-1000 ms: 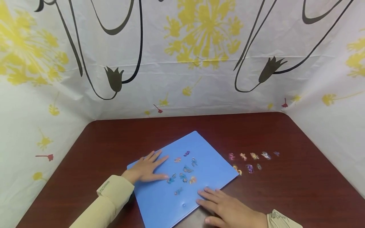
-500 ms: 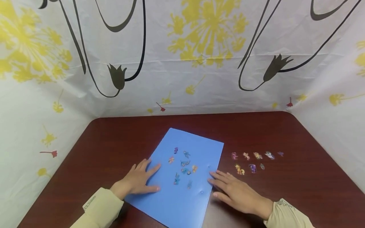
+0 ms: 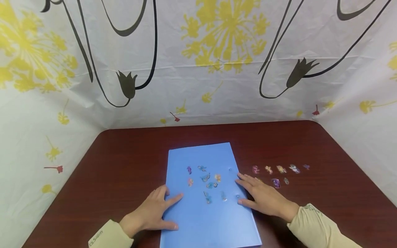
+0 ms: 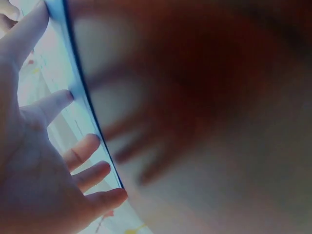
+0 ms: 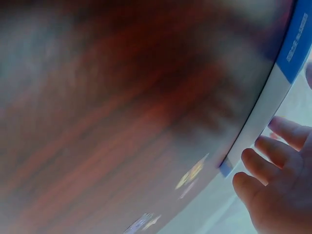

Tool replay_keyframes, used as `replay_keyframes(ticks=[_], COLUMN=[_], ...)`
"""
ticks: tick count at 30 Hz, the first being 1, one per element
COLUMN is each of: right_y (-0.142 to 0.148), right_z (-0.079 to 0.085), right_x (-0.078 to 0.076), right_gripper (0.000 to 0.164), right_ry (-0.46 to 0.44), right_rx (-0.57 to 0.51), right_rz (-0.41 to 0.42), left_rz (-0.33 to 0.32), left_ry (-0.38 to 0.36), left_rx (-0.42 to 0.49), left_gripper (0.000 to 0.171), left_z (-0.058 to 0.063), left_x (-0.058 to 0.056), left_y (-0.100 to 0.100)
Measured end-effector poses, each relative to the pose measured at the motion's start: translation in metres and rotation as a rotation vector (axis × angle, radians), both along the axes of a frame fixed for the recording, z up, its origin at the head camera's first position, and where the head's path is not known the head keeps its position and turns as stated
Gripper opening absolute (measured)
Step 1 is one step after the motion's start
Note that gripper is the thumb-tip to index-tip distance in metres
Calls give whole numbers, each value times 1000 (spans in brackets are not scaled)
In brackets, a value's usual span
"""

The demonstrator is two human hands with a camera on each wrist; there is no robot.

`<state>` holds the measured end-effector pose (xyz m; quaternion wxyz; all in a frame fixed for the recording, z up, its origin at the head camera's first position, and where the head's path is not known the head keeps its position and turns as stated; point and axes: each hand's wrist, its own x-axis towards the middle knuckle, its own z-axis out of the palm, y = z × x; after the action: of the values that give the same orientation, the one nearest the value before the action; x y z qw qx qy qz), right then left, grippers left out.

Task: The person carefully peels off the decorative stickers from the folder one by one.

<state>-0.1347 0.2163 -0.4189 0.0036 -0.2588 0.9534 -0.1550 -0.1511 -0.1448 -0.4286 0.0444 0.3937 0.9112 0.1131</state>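
Observation:
A flat blue file folder (image 3: 211, 220) lies on the table, its long sides running nearly away from me. Several small pony-shaped stickers (image 3: 205, 177) in blue, purple, pink and orange are on its cover. My left hand (image 3: 152, 208) rests at the folder's left edge, fingers spread, thumb and index finger over the cover. My right hand (image 3: 263, 196) lies along the right edge, fingertips on the cover. In the right wrist view the folder's spine (image 5: 261, 105) shows a pale strip and a blue end with small lettering. The left wrist view shows fingertips along the opposite edge.
Right of the folder, more small pony figures (image 3: 281, 169) lie in two rows on the dark red-brown table (image 3: 130, 165). My right hand partly covers the lower row. A white cloth (image 3: 173, 82) with flower prints stands around the table's back and sides.
The folder has turned clockwise from a steep slant to nearly straight, both hands following its edges. My left hand is now lower, and my right has moved up along the side.

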Motion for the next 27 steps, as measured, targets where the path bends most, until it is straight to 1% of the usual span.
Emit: replay_keyframes(ticks=[2, 4, 6, 9, 12, 14, 17, 20, 23, 27], right_y=[2, 3, 4, 4, 4, 4, 4, 4, 4, 3], right_z=[0, 0, 0, 0, -1, 0, 0, -1, -3, -3], right_x=[-3, -5, -5, -5, -4, -3, -3, -3, -3, -2], right_gripper=[65, 66, 66, 66, 65, 65, 65, 65, 65, 64], right_ry=[-21, -43, -70, -92, -96, -91, -88, -77, -73, -75], right_rx=[-7, -29, -62, -101, -113, -108, -105, -103, -100, -85], right_rz=[5, 17, 28, 41, 43, 42, 39, 42, 37, 25], left_rz=[-9, -7, 1, 14, 37, 54, 71, 60, 37, 27], left_ry=[9, -23, -67, -139, -173, -164, -130, -103, -115, -139], left_rx=[21, 31, 27, 11, -2, -5, -10, -16, -30, -71], left_gripper=[81, 82, 86, 96, 107, 109, 107, 106, 108, 113], left_z=[-1, -1, -1, 0, 1, 1, 0, -1, -4, -7], left_x=[3, 5, 4, -2, -12, -22, -37, -48, -52, -53], left_y=[1, 2, 3, 5, 6, 8, 13, 17, 21, 24])
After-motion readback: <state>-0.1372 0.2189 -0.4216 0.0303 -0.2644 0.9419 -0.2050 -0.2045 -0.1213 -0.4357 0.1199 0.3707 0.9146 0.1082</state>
